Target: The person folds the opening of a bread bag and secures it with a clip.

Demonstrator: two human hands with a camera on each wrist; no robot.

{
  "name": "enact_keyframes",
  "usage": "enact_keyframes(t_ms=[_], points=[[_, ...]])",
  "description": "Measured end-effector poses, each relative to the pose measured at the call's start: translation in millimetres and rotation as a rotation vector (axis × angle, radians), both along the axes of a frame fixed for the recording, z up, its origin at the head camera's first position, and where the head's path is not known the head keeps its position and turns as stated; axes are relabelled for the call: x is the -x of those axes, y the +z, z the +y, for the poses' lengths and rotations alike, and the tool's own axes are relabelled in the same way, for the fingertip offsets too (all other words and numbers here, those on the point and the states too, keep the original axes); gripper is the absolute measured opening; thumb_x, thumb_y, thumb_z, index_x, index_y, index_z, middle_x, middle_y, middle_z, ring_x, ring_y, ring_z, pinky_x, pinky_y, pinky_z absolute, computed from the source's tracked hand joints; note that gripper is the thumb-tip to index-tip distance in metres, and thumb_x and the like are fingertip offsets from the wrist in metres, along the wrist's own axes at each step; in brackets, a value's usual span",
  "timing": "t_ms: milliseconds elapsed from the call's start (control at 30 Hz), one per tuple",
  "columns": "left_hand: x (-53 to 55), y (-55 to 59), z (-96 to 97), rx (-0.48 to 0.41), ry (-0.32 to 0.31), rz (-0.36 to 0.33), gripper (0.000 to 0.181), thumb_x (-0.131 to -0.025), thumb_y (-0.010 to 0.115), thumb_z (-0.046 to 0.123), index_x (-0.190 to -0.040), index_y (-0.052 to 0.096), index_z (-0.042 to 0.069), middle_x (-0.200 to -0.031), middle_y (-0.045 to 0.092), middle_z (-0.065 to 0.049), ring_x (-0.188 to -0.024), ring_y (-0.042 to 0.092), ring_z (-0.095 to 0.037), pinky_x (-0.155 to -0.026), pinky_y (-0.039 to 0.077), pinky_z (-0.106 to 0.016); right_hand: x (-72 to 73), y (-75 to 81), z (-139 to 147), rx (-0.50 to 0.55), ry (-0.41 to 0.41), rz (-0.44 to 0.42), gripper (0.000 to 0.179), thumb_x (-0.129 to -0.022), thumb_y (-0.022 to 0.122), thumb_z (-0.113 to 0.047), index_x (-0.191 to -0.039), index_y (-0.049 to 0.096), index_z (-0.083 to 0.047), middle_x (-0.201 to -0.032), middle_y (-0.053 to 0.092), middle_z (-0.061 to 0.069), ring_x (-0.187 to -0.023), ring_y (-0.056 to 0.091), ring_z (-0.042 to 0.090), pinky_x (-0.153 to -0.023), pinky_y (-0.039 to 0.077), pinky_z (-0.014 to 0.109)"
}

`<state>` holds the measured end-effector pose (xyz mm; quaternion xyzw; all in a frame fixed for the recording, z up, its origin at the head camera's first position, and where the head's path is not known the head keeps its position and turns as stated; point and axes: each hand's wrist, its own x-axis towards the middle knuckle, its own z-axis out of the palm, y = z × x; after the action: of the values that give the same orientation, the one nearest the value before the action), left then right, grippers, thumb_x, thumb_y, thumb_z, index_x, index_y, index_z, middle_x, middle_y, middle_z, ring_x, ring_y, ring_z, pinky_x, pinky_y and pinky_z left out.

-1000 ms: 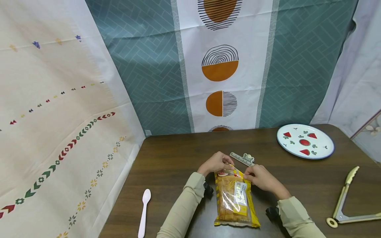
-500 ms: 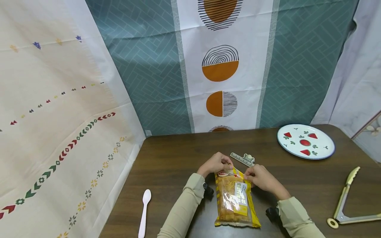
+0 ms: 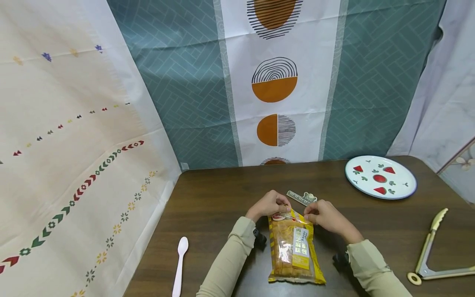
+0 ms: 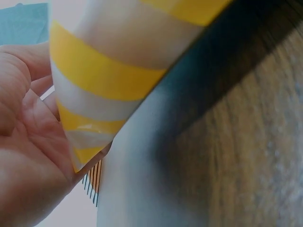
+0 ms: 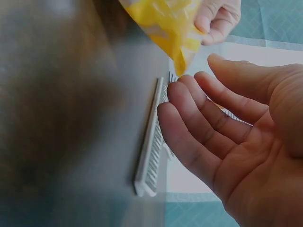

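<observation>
A yellow and clear bag of bread lies on the table in the head view, its label facing up. My left hand pinches the bag's top edge near the upper left; the right wrist view shows those left fingers on the yellow film. Beside the bag's upper right corner is my right hand. In the right wrist view its thumb stands apart from the loosely bent fingers, with the fingertips right by the bag's corner. Striped film runs past my left palm in the left wrist view.
Just behind the hands lies a flat clip with a long ridged bar. A white spoon is at the left, an oval watermelon-print plate at the back right, and spread tongs at the right. Cloths hang behind the table.
My right hand has let go of the bag's upper right corner and shifted slightly up. The left hand keeps its pinch, and the bag's top has moved a little.
</observation>
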<state>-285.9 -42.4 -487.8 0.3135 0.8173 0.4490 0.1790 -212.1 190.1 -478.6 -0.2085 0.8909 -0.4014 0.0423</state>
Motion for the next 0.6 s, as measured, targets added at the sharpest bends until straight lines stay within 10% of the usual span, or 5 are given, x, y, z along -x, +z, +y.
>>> enact_keyframes(t_ms=[600], points=[[-0.6,-0.6,-0.3,-0.009,-0.029,0.016,0.008,-0.095,0.071,0.007,-0.09,0.077,0.003,-0.081,0.071,0.002,-0.069,0.059,-0.008,-0.066,0.048,-0.022,30.6,18.9,11.5,-0.032,-0.112,0.111,0.014,-0.093,0.07,-0.002,-0.104,0.07,0.007,-0.094,0.071,0.011,-0.083,0.065,0.023,-0.073,0.055,0.041]])
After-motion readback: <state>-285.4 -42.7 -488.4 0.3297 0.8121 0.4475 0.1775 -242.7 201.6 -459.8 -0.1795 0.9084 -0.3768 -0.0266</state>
